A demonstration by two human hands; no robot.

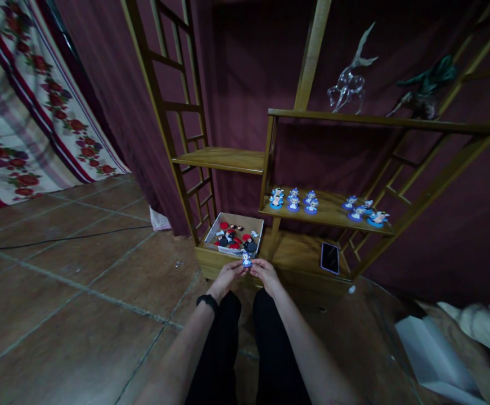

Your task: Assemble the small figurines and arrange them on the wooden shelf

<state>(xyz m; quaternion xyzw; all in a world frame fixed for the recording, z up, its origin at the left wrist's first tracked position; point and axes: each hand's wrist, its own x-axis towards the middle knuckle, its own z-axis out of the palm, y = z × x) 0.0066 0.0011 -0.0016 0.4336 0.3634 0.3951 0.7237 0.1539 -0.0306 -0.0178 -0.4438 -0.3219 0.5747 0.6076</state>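
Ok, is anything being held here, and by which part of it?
A small figurine, upright, held by its blue base between the left hand and right hand; exact finger placement is too small to tell.

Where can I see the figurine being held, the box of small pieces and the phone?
Figurine (246, 259): head view, on its body.
Box (245, 221): head view, on its inner back wall.
Phone (329, 258): head view, on its dark screen.

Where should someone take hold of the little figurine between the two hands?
Probably low on the figurine, at its base, from left and right: the base looks wider than the upright body. The left hand and right hand are at those sides, leaving its head uncovered.
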